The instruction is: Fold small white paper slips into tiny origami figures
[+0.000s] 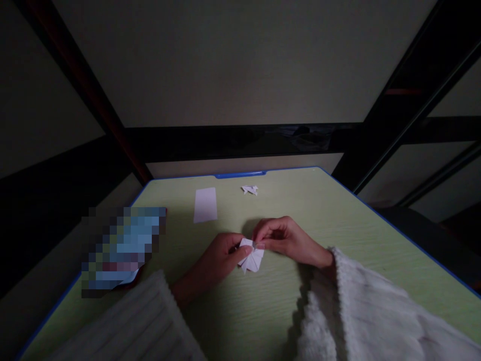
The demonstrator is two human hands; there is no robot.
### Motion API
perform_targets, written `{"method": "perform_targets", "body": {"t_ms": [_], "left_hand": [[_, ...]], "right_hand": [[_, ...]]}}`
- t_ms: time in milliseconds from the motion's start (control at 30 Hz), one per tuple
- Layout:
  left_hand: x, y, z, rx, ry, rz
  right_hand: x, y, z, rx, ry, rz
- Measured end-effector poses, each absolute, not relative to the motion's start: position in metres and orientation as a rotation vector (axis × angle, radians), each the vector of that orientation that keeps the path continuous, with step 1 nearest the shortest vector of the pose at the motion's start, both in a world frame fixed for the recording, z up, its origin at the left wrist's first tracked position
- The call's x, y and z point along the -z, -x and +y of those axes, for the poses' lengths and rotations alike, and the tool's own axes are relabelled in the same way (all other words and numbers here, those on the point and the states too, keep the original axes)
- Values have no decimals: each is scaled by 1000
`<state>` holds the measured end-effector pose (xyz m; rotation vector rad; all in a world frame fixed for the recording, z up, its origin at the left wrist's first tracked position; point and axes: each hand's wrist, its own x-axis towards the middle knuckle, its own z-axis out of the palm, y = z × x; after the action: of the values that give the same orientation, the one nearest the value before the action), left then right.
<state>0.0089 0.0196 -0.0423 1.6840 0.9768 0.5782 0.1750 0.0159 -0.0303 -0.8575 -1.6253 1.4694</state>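
A small folded white paper piece point(252, 258) lies low over the pale green table point(263, 311), held between both hands. My left hand point(220, 255) grips its left edge, thumb pressed on top. My right hand point(285, 238) pinches its upper edge with curled fingertips. Both wrists wear thick white knit sleeves point(368, 311). Part of the paper is hidden under my fingers.
A flat white paper rectangle point(205, 204) lies farther back on the table. A small finished folded paper figure point(250, 189) sits near the far edge. A blurred blue object point(120, 245) rests at the left edge. Dark frame bars and a wall stand behind.
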Motion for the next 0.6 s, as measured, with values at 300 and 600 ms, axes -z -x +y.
{"method": "perform_targets", "body": {"t_ms": [300,600], "left_hand": [[39,-14,19,-616,-1707,1016],[42,-14,19,-617,-1640,1024]], "right_hand": [[35,-171,15,-1425,964,-1573],[33,-168,12,-1354,1086,-1556]]}}
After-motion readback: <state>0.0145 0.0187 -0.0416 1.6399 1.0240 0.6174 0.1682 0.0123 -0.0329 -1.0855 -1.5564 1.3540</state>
